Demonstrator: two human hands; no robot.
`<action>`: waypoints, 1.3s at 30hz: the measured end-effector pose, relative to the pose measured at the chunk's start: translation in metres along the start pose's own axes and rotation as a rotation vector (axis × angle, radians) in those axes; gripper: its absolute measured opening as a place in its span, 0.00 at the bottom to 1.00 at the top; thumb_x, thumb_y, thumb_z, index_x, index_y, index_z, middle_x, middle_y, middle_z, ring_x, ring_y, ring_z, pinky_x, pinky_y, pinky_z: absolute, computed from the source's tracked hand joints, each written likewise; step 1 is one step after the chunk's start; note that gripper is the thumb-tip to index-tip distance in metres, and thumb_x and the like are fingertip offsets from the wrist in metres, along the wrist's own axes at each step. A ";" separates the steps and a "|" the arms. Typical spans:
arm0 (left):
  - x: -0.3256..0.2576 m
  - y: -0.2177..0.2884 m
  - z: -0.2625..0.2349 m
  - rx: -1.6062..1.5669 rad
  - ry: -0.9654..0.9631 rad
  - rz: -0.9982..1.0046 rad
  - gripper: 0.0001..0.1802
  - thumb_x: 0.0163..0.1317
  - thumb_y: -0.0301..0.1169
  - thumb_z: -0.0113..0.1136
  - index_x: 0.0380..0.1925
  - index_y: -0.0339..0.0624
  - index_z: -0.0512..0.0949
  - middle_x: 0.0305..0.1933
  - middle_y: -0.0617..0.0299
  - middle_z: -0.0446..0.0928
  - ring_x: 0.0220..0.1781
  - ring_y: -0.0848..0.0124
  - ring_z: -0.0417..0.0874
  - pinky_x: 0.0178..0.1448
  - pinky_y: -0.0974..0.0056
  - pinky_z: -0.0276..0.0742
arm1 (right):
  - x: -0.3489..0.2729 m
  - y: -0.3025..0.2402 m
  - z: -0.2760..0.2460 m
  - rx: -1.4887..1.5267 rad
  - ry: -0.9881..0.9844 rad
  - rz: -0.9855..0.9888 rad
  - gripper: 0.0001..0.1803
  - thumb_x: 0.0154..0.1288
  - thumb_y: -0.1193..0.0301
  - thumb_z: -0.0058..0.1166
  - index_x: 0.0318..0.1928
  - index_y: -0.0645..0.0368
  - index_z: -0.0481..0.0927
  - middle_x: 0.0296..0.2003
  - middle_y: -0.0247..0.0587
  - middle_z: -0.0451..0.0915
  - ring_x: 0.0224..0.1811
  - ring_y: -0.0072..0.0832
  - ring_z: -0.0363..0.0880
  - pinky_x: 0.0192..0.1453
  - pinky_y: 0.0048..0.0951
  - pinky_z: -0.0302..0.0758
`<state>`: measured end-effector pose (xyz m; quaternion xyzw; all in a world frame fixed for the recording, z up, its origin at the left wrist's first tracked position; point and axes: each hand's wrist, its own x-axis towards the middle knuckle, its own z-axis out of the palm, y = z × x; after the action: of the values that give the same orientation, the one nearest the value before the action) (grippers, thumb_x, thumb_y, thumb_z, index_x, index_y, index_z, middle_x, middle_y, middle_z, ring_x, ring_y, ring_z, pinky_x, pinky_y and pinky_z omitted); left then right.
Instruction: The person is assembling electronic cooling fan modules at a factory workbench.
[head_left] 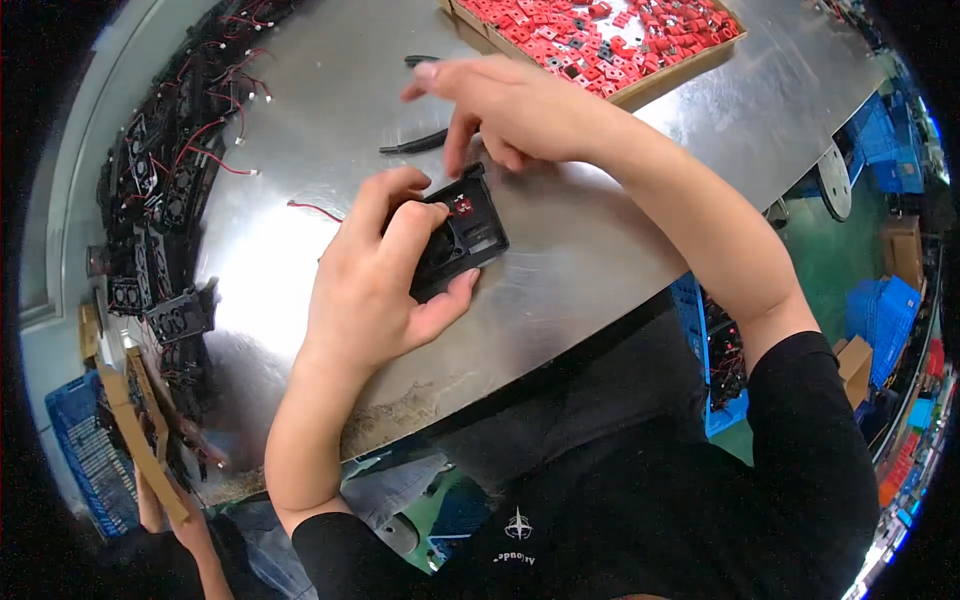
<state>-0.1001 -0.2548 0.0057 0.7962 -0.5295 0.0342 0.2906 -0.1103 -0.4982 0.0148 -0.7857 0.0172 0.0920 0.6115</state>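
My left hand (375,265) grips a black plastic housing (487,222) on the metal table, thumb along its near edge and fingers over its top. A small red piece (462,206) sits inside the housing, and part of a round fan shape shows beside my fingers. A thin red wire (315,210) sticks out to the left of that hand. My right hand (490,105) is just beyond the housing, fingers apart and partly bent, with nothing visible in them. Near its fingers lie a black curved handle-like piece (415,143) and another dark piece (418,60); whether they join is hidden.
A shallow cardboard box (690,62) of small red and black parts stands at the far side. Black fan units with red wires (175,190) pile along the left edge. Another person's arm (205,560) shows at lower left. Blue crates (885,320) stand right.
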 end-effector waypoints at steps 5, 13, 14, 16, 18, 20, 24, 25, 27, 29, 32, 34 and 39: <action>0.003 0.000 -0.001 -0.007 -0.011 -0.007 0.28 0.48 0.35 0.80 0.48 0.38 0.79 0.52 0.50 0.78 0.49 0.49 0.85 0.50 0.52 0.85 | 0.005 0.013 0.010 0.009 -0.127 0.079 0.36 0.84 0.38 0.42 0.73 0.50 0.78 0.36 0.38 0.84 0.18 0.15 0.68 0.23 0.21 0.65; 0.002 -0.003 -0.001 -0.020 -0.027 0.003 0.28 0.47 0.34 0.80 0.48 0.38 0.79 0.52 0.49 0.78 0.49 0.49 0.85 0.49 0.51 0.84 | -0.001 0.005 0.009 0.104 -0.191 0.187 0.38 0.84 0.37 0.39 0.79 0.48 0.73 0.38 0.32 0.83 0.21 0.14 0.64 0.23 0.20 0.59; 0.003 -0.003 -0.001 -0.023 -0.029 0.005 0.28 0.47 0.34 0.80 0.48 0.38 0.79 0.52 0.49 0.78 0.49 0.49 0.85 0.49 0.51 0.84 | 0.002 0.007 0.008 0.050 -0.215 0.218 0.39 0.84 0.36 0.39 0.79 0.48 0.72 0.38 0.31 0.82 0.21 0.14 0.64 0.23 0.20 0.59; 0.004 -0.004 -0.001 -0.015 -0.030 0.028 0.29 0.46 0.33 0.80 0.48 0.38 0.79 0.52 0.49 0.78 0.50 0.49 0.84 0.50 0.51 0.84 | 0.002 0.007 0.006 -0.003 -0.243 0.249 0.40 0.84 0.36 0.38 0.80 0.48 0.71 0.38 0.30 0.81 0.21 0.13 0.64 0.23 0.20 0.58; 0.004 -0.004 -0.002 -0.019 -0.042 0.015 0.29 0.47 0.33 0.80 0.48 0.38 0.78 0.52 0.49 0.78 0.50 0.49 0.84 0.50 0.51 0.84 | 0.000 0.004 0.005 0.040 -0.275 0.191 0.39 0.84 0.36 0.38 0.81 0.47 0.70 0.37 0.30 0.80 0.22 0.14 0.64 0.24 0.20 0.60; 0.004 -0.004 -0.002 -0.026 -0.050 0.011 0.29 0.47 0.34 0.80 0.49 0.38 0.78 0.52 0.49 0.78 0.50 0.49 0.84 0.50 0.51 0.84 | 0.005 0.006 0.002 0.026 -0.296 0.216 0.39 0.84 0.37 0.39 0.81 0.48 0.70 0.38 0.31 0.81 0.22 0.14 0.66 0.24 0.20 0.61; 0.002 -0.002 -0.005 -0.003 -0.052 -0.010 0.29 0.49 0.35 0.80 0.50 0.38 0.78 0.53 0.49 0.79 0.52 0.48 0.84 0.54 0.50 0.83 | 0.009 0.004 -0.002 -0.002 -0.288 0.273 0.39 0.82 0.37 0.43 0.79 0.49 0.73 0.43 0.35 0.85 0.23 0.16 0.71 0.24 0.20 0.67; 0.002 -0.001 -0.005 0.014 -0.059 -0.016 0.29 0.50 0.35 0.80 0.50 0.38 0.79 0.54 0.48 0.79 0.53 0.47 0.84 0.56 0.49 0.82 | -0.001 -0.001 -0.003 0.002 -0.254 0.107 0.35 0.83 0.42 0.47 0.76 0.52 0.75 0.46 0.38 0.88 0.24 0.16 0.75 0.25 0.21 0.70; 0.001 0.002 -0.007 0.039 -0.050 -0.002 0.29 0.53 0.36 0.80 0.52 0.37 0.78 0.57 0.46 0.79 0.55 0.45 0.84 0.58 0.49 0.82 | 0.001 -0.004 -0.007 -0.012 -0.182 -0.083 0.24 0.83 0.55 0.54 0.68 0.55 0.81 0.44 0.36 0.89 0.26 0.16 0.77 0.28 0.20 0.73; -0.003 0.007 -0.007 0.078 -0.065 -0.038 0.30 0.57 0.36 0.79 0.55 0.35 0.77 0.61 0.42 0.79 0.58 0.43 0.84 0.62 0.49 0.82 | 0.011 -0.002 -0.028 -0.045 0.023 -0.304 0.19 0.82 0.60 0.57 0.64 0.57 0.84 0.42 0.35 0.90 0.29 0.17 0.80 0.33 0.21 0.76; -0.002 0.007 0.001 0.040 0.001 -0.022 0.28 0.55 0.36 0.79 0.54 0.38 0.79 0.58 0.48 0.80 0.55 0.48 0.84 0.59 0.49 0.80 | 0.034 0.031 -0.098 -0.485 0.785 -0.485 0.16 0.78 0.65 0.60 0.55 0.63 0.87 0.45 0.43 0.91 0.45 0.31 0.90 0.50 0.34 0.84; 0.000 0.008 0.003 0.047 0.010 -0.004 0.28 0.56 0.36 0.79 0.54 0.38 0.79 0.58 0.48 0.79 0.55 0.48 0.84 0.59 0.50 0.80 | 0.031 0.057 -0.127 -0.739 0.876 -0.359 0.14 0.73 0.66 0.62 0.52 0.59 0.89 0.45 0.47 0.91 0.49 0.41 0.91 0.53 0.41 0.85; -0.004 0.005 0.004 0.047 0.005 -0.028 0.28 0.56 0.37 0.79 0.53 0.38 0.79 0.58 0.48 0.79 0.55 0.48 0.84 0.58 0.50 0.81 | 0.038 0.067 -0.122 -0.871 0.704 -0.087 0.12 0.67 0.65 0.65 0.47 0.57 0.90 0.43 0.48 0.89 0.47 0.46 0.89 0.55 0.45 0.84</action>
<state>-0.1073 -0.2545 0.0035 0.8099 -0.5168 0.0447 0.2738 -0.0672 -0.6295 -0.0269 -0.9489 0.1483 -0.2027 0.1910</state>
